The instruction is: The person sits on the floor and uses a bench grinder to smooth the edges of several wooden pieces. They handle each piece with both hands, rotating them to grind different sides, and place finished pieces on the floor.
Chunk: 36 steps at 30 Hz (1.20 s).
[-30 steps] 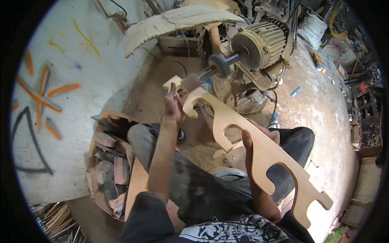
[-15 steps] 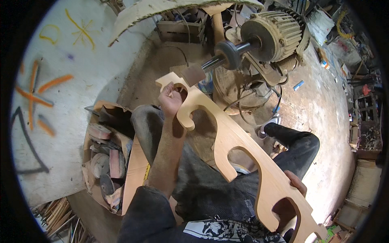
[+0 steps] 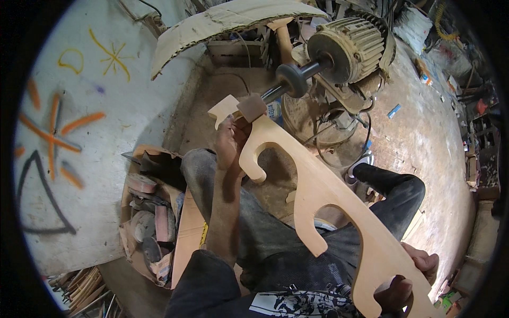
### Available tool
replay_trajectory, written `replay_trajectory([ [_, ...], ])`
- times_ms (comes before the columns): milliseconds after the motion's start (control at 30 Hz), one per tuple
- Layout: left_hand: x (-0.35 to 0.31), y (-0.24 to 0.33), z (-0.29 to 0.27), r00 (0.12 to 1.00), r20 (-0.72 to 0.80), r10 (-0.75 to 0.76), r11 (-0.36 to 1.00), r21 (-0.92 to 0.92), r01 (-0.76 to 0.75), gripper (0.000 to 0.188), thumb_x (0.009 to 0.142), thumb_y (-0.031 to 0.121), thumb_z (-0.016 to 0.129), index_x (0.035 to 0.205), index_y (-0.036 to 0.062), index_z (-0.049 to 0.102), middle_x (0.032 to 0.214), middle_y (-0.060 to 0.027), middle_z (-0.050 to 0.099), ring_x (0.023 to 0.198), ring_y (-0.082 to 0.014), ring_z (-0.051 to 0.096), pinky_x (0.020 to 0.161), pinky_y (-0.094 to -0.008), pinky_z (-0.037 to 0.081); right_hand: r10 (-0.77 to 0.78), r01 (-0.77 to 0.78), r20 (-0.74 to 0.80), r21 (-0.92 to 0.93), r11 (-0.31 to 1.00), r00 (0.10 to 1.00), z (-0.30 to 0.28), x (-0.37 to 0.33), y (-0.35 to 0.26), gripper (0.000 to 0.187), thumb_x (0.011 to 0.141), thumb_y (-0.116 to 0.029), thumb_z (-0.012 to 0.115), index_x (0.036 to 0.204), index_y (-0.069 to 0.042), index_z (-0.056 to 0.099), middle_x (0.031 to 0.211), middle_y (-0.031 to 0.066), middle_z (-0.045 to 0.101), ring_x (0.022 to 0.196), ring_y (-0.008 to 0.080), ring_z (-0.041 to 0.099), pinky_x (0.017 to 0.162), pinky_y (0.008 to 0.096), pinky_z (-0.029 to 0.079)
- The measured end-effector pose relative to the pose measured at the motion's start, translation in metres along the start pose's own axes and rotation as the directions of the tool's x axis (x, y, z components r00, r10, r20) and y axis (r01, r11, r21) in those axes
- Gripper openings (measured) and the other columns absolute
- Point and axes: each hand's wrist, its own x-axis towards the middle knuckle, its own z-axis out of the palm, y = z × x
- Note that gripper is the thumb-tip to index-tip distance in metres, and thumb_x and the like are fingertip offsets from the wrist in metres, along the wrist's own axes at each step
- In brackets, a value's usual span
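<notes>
Scalloped wooden plank (image 3: 313,180) is gripped by the left hand (image 3: 231,142) right by the sanding drum (image 3: 252,108) and by the right hand (image 3: 423,262) toward the other end. Hands are spread wide, probably so it doesn't wobble.

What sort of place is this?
Probably a small woodworking workshop. A dusty motor with a long shaft sits beside the work, a wooden board with hooked cut-outs is in hand, and a cardboard box holds round discs and blocks.
</notes>
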Motion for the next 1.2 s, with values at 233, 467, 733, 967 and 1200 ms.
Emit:
replay_trajectory([
  [233, 0.009, -0.003, -0.015, 0.987, -0.158, 0.014, 0.997, -0.076, -0.026, 0.024, 0.089, 0.022, 0.046, 0.102, 0.0032, 0.051, 0.097, -0.0113, 0.060, 0.092, -0.0223, 0.060, 0.084, -0.0333, 0.047, -0.095, 0.097, 0.025, -0.054, 0.994, 0.995, 0.008, 0.020, -0.002, 0.040, 0.081, -0.041, 0.058, 0.087, -0.004, 0.043, 0.074, 0.0159, 0.060, 0.082, 0.0275, 0.060, 0.109, 0.0591, 0.011],
  [467, 0.035, 0.017, -0.045, 0.951, -0.309, 0.017, 1.000, 0.015, -0.013, 0.039, 0.089, 0.029, 0.044, 0.114, -0.0009, 0.048, 0.104, -0.0161, 0.060, 0.086, -0.0299, 0.063, 0.070, -0.0387, 0.055, -0.139, 0.169, 0.321, -0.066, 0.983, 0.937, 0.039, 0.051, 0.002, 0.036, 0.078, -0.032, 0.069, 0.097, -0.009, 0.049, 0.090, 0.0162, 0.068, 0.099, 0.0259, 0.062, 0.107, 0.0532, 0.018],
  [733, 0.060, 0.039, -0.089, 0.987, -0.003, 0.160, 0.637, 0.765, -0.101, 0.039, 0.080, 0.006, 0.064, 0.116, -0.0017, 0.049, 0.109, -0.0161, 0.060, 0.103, -0.0278, 0.058, 0.089, -0.0344, 0.047, -0.295, 0.324, 0.332, -0.034, 0.945, 0.896, 0.120, 0.074, 0.029, 0.031, 0.073, -0.019, 0.075, 0.092, -0.007, 0.053, 0.089, 0.0126, 0.069, 0.091, 0.0236, 0.066, 0.099, 0.0443, 0.035],
  [967, 0.048, 0.028, -0.088, 0.948, -0.109, 0.299, 0.877, 0.423, -0.228, 0.036, 0.080, 0.005, 0.062, 0.115, 0.0001, 0.054, 0.109, -0.0125, 0.057, 0.102, -0.0234, 0.054, 0.091, -0.0322, 0.042, -0.209, 0.209, 0.312, 0.034, 0.977, 0.927, 0.172, 0.079, 0.047, 0.025, 0.081, -0.016, 0.068, 0.093, 0.000, 0.054, 0.092, 0.0123, 0.068, 0.090, 0.0167, 0.063, 0.102, 0.0415, 0.031],
  [1200, 0.077, 0.031, -0.087, 0.949, -0.093, 0.301, 0.700, 0.698, -0.153, 0.032, 0.088, 0.010, 0.054, 0.117, -0.0031, 0.050, 0.104, -0.0104, 0.058, 0.094, -0.0163, 0.056, 0.082, -0.0260, 0.046, -0.360, 0.371, 0.233, -0.002, 0.929, 0.903, 0.138, 0.070, 0.045, 0.029, 0.074, -0.020, 0.074, 0.090, -0.008, 0.054, 0.087, 0.0097, 0.070, 0.086, 0.0198, 0.067, 0.093, 0.0396, 0.040],
])
